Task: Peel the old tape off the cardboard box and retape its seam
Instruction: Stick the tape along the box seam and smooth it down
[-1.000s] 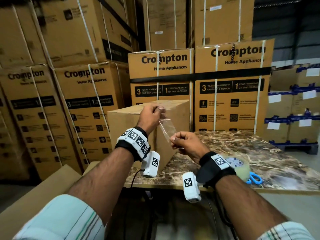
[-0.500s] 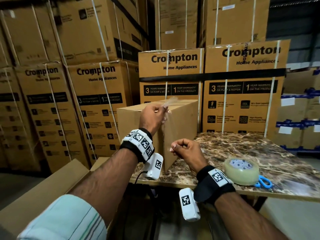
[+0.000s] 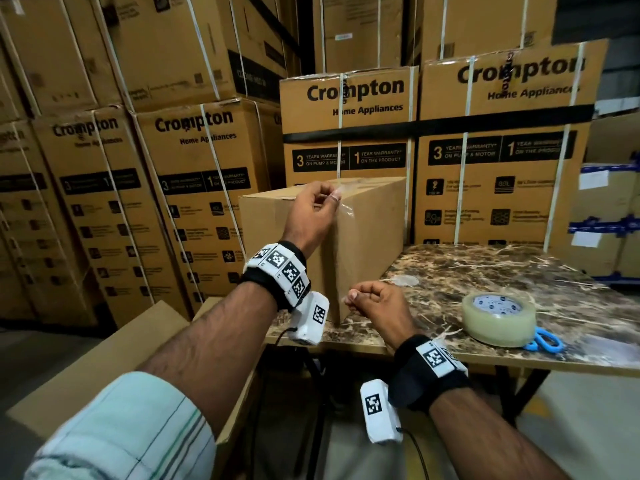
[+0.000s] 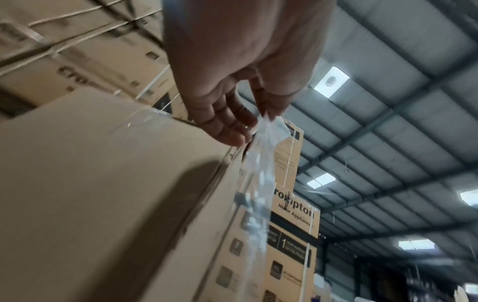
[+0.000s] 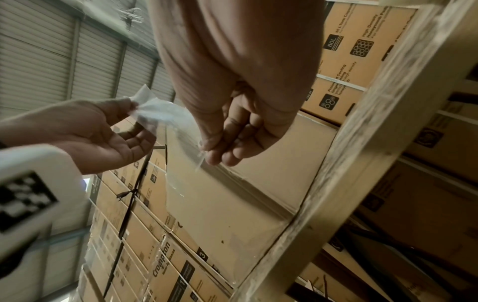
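Observation:
A plain cardboard box (image 3: 367, 233) stands on the near left corner of the marble table (image 3: 485, 268). A strip of clear tape (image 3: 347, 216) runs down in front of the box's near vertical corner, and I cannot tell whether it touches the cardboard. My left hand (image 3: 334, 199) pinches the strip's upper end at the box's top edge. My right hand (image 3: 351, 296) pinches the lower end near the table. In the left wrist view the tape (image 4: 258, 183) hangs from my left hand (image 4: 260, 120) beside the box (image 4: 103, 194). In the right wrist view my right hand (image 5: 204, 152) pinches the tape (image 5: 168, 114).
A roll of clear tape (image 3: 498, 318) lies on the table at the right, with blue-handled scissors (image 3: 545, 341) just behind it. A small clear scrap (image 3: 403, 280) lies on the marble. Stacks of printed cartons (image 3: 346, 109) wall the back and left. A flat cardboard sheet (image 3: 104, 368) leans at lower left.
My hands have drawn apart: the left rose to the box's top edge and the right dropped toward the table. The slack strip between them is now stretched long.

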A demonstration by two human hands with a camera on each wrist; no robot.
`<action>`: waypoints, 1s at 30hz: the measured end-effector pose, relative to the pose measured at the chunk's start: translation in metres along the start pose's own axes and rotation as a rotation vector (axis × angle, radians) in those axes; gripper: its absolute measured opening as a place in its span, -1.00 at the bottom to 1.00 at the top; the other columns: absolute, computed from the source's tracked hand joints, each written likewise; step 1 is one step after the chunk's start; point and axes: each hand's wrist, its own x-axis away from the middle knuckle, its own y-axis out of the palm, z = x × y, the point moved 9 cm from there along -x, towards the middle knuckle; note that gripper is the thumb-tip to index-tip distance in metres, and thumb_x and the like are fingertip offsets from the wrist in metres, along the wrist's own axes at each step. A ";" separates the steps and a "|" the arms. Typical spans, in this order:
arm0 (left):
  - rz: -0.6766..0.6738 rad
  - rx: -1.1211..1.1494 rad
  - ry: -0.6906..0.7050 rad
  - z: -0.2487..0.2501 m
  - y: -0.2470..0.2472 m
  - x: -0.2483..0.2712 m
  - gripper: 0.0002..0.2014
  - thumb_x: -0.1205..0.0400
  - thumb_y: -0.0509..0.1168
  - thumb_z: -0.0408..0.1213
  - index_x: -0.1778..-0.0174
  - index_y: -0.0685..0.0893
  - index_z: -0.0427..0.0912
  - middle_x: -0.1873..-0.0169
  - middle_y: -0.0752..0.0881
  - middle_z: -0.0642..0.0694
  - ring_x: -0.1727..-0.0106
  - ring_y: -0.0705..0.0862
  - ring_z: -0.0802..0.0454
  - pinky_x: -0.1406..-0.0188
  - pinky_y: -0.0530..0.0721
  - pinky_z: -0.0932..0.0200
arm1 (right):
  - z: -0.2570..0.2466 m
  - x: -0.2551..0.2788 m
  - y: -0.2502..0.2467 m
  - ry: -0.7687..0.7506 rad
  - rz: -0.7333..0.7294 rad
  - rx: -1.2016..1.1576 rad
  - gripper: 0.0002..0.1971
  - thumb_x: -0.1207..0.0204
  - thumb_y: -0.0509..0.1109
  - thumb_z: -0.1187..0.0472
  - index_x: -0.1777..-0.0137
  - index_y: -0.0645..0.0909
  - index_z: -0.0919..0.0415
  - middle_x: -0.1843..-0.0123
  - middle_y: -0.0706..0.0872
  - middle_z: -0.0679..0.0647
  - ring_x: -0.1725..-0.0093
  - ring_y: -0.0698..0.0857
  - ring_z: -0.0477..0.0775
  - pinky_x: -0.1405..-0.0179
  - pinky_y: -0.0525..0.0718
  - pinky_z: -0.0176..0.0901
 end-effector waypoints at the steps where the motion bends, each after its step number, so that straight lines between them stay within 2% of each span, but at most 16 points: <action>1: -0.011 0.063 -0.018 -0.002 0.001 0.002 -0.86 -0.71 0.20 -0.19 0.03 0.61 -0.15 0.24 0.64 -0.04 0.22 0.60 0.01 0.22 0.64 0.03 | 0.003 0.000 0.001 -0.001 0.002 -0.005 -0.92 -0.56 0.43 0.45 0.14 0.68 0.32 0.27 0.81 0.19 0.33 0.77 -0.06 0.24 0.75 -0.34; 2: -0.023 0.112 -0.044 -0.005 0.001 0.002 -0.83 -0.74 0.16 -0.20 0.03 0.61 -0.18 0.28 0.60 -0.05 0.25 0.57 0.01 0.24 0.62 0.05 | 0.006 0.000 0.001 -0.003 0.004 -0.009 -0.91 -0.56 0.42 0.47 0.16 0.67 0.32 0.31 0.82 0.13 0.34 0.77 -0.08 0.25 0.75 -0.35; 4: -0.042 0.130 -0.091 -0.006 0.002 0.000 -0.76 -0.77 0.08 -0.19 0.06 0.61 -0.19 0.30 0.59 -0.07 0.23 0.58 -0.03 0.14 0.64 0.01 | 0.011 -0.001 0.004 -0.008 -0.002 -0.015 -0.91 -0.56 0.41 0.48 0.15 0.67 0.34 0.37 0.81 0.05 0.34 0.76 -0.11 0.26 0.74 -0.35; 6: -0.064 0.127 -0.104 -0.003 0.002 -0.002 -0.73 -0.79 0.04 -0.18 0.09 0.59 -0.16 0.32 0.59 -0.05 0.24 0.59 -0.01 0.11 0.65 0.05 | 0.014 -0.003 0.006 -0.013 -0.016 -0.026 -0.95 -0.57 0.41 0.46 0.12 0.67 0.38 0.34 0.81 0.05 0.33 0.74 -0.11 0.24 0.72 -0.33; 8: -0.077 0.109 -0.116 -0.002 0.002 -0.002 -0.71 -0.79 0.04 -0.14 0.11 0.57 -0.16 0.35 0.57 -0.01 0.29 0.56 0.07 0.17 0.62 0.16 | 0.013 -0.005 0.010 -0.017 -0.029 -0.042 -0.95 -0.57 0.41 0.47 0.11 0.67 0.39 0.30 0.80 0.12 0.34 0.73 -0.11 0.24 0.71 -0.34; 11: -0.115 0.053 -0.082 0.002 0.000 -0.004 -0.79 -0.74 0.18 -0.10 0.06 0.58 -0.15 0.32 0.61 -0.05 0.26 0.57 -0.01 0.25 0.60 0.14 | 0.012 -0.007 0.013 -0.023 -0.040 -0.063 -0.93 -0.58 0.39 0.48 0.12 0.66 0.39 0.29 0.78 0.15 0.35 0.72 -0.14 0.27 0.69 -0.38; 13: -0.119 0.048 -0.082 0.001 -0.005 -0.007 -0.89 -0.69 0.27 -0.18 -0.09 0.59 -0.10 0.25 0.65 -0.06 0.24 0.62 0.00 0.22 0.64 0.10 | 0.014 -0.007 0.012 -0.029 -0.044 -0.055 -0.93 -0.58 0.37 0.49 0.12 0.65 0.42 0.31 0.78 0.14 0.35 0.73 -0.14 0.28 0.68 -0.38; 15: -0.113 0.025 -0.087 -0.002 -0.011 -0.010 -0.80 -0.67 0.30 -0.25 -0.21 0.59 -0.10 0.22 0.64 -0.09 0.20 0.63 0.00 0.18 0.66 0.07 | 0.019 -0.008 0.010 -0.023 -0.039 -0.052 -0.94 -0.59 0.37 0.48 0.11 0.66 0.43 0.30 0.79 0.13 0.32 0.74 -0.11 0.27 0.68 -0.36; 18: -0.093 -0.063 -0.055 0.000 -0.017 -0.013 -0.84 -0.68 0.28 -0.26 -0.16 0.62 -0.16 0.14 0.66 -0.19 0.12 0.65 -0.09 0.08 0.70 0.05 | 0.025 -0.010 0.006 -0.023 -0.025 0.013 -0.93 -0.58 0.42 0.38 0.13 0.71 0.32 0.27 0.78 0.07 0.25 0.70 -0.05 0.16 0.67 -0.21; 20: -0.073 -0.131 -0.048 -0.001 -0.021 -0.017 -0.81 -0.68 0.28 -0.25 -0.19 0.60 -0.14 0.07 0.71 -0.18 0.05 0.73 -0.05 -0.02 0.76 0.01 | 0.027 -0.012 0.003 -0.024 -0.016 0.060 -0.91 -0.58 0.44 0.32 0.14 0.74 0.23 0.28 0.76 0.00 0.23 0.66 -0.04 0.13 0.66 -0.09; 22: -0.055 -0.205 -0.047 0.000 -0.024 -0.021 -0.71 -0.67 0.31 -0.23 -0.31 0.56 -0.10 0.08 0.76 -0.14 0.06 0.77 0.03 -0.06 0.77 -0.05 | 0.029 -0.013 0.002 -0.013 -0.017 0.065 -0.89 -0.59 0.44 0.30 0.16 0.75 0.19 0.29 0.74 -0.03 0.23 0.64 -0.05 0.14 0.64 -0.08; 24: -0.060 -0.321 -0.039 0.001 -0.024 -0.025 -0.65 -0.66 0.32 -0.22 -0.37 0.55 -0.11 0.04 0.78 -0.09 0.08 0.78 0.11 -0.05 0.78 0.01 | 0.031 -0.012 -0.001 -0.006 -0.005 0.057 -0.88 -0.59 0.44 0.29 0.17 0.74 0.17 0.30 0.72 -0.04 0.25 0.61 -0.05 0.19 0.61 -0.10; 26: -0.083 -0.410 -0.038 0.004 -0.023 -0.028 -0.68 -0.67 0.30 -0.23 -0.35 0.59 -0.15 -0.01 0.78 -0.09 0.08 0.77 0.17 -0.01 0.77 0.16 | 0.030 -0.011 -0.006 -0.023 0.024 0.054 -0.89 -0.58 0.45 0.30 0.17 0.74 0.18 0.30 0.73 -0.03 0.26 0.62 -0.06 0.23 0.62 -0.16; 30: -0.172 -0.396 -0.046 0.009 -0.020 -0.029 -0.71 -0.65 0.34 -0.24 -0.29 0.63 -0.18 0.09 0.78 -0.06 0.17 0.76 0.24 0.21 0.73 0.39 | 0.023 -0.009 -0.017 -0.097 0.078 0.068 -0.94 -0.56 0.46 0.32 0.14 0.73 0.26 0.27 0.74 0.00 0.27 0.67 -0.16 0.30 0.63 -0.34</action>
